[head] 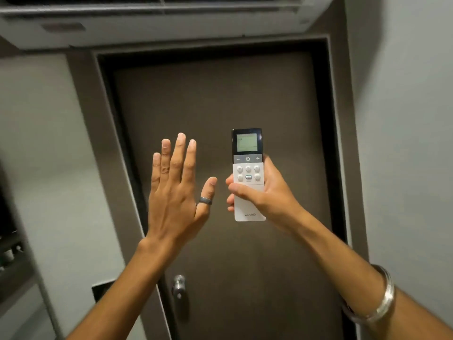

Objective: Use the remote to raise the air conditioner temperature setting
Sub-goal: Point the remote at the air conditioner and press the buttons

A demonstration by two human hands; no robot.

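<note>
A white remote [248, 168] with a dark top and a lit small screen is held upright in my right hand [262, 195]. The thumb lies across the remote's lower body, below the round buttons. A grey strip with minus, power and plus keys sits under the screen, uncovered. My left hand [176, 190] is raised flat beside it, fingers spread, back towards me, holding nothing, a dark ring on the thumb. The white air conditioner [152, 23] hangs along the top of the view, above the door.
A dark brown door [215, 99] in a dark frame fills the middle, with a metal handle [179, 288] low down. Pale walls [404, 119] stand on both sides. A shelf with small items [9, 251] shows at the left edge. A metal bangle [382, 303] circles my right forearm.
</note>
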